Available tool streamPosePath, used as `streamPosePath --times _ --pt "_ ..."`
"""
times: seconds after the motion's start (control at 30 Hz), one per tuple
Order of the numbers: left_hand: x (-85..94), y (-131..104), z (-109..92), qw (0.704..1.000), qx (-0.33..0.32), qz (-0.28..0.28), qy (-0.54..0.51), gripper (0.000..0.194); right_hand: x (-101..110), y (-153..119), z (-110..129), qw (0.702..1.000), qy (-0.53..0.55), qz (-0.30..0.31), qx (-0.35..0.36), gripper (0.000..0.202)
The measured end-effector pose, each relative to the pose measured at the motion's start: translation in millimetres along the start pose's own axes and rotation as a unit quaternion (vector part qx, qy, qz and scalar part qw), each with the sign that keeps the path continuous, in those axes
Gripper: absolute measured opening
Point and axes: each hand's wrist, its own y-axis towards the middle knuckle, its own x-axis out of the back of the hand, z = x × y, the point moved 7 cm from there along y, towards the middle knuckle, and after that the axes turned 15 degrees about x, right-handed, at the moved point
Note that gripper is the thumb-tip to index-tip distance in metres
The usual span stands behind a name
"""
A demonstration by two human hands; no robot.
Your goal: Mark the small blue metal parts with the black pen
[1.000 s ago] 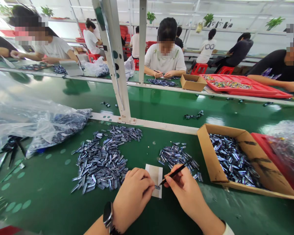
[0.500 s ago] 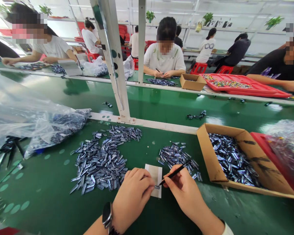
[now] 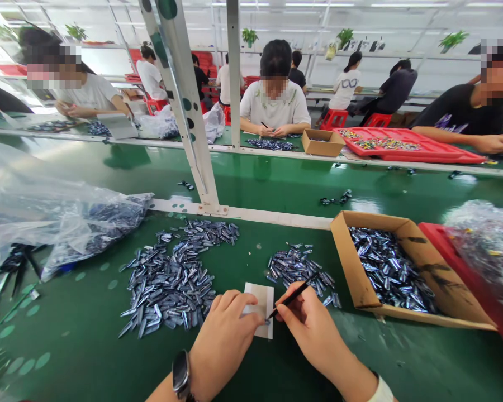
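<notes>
My right hand (image 3: 308, 321) grips a thin black pen-like tool (image 3: 292, 296), its tip pointing down and left at a white card (image 3: 260, 298) on the green table. At the card's lower part, my left hand (image 3: 230, 329) has its fingertips by a tiny dark piece (image 3: 267, 321) at the tool's tip; whether they grip it is too small to tell. A large pile of shiny dark-blue pieces (image 3: 167, 285) lies left of my hands. Just behind the card and my right hand is a smaller pile (image 3: 297, 268).
At the right stands a cardboard box (image 3: 352, 279) full of dark pieces, beside a red tray (image 3: 433, 234) with a plastic bag. A clear bag (image 3: 96, 223) lies left. A slanted metal post (image 3: 188, 111) rises behind. People work across the green belt (image 3: 255, 184).
The view has shifted slightly. My left index finger has lifted and spread away from the thumb over the card. My right hand still holds the tool at the small piece.
</notes>
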Motion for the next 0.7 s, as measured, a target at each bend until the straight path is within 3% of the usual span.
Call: streamPosePath --times 0.33,0.6,0.7 --pt "2.9 -0.6 -7.9 0.999 -0.022 -0.02 0.031 0.029 1.4 0.4 6.7 0.999 0.047 -0.017 0.009 0.02" --pt "-8.6 -3.1 -20.4 0.997 -0.053 0.0 0.054 0.034 -0.7 -2.8 5.9 0.999 0.028 -0.021 0.026 0.022" --pt "-2.1 -3.1 -18.1 0.998 -0.047 -0.022 0.033 0.035 4.4 -2.0 5.3 0.998 0.019 -0.046 0.034 0.028"
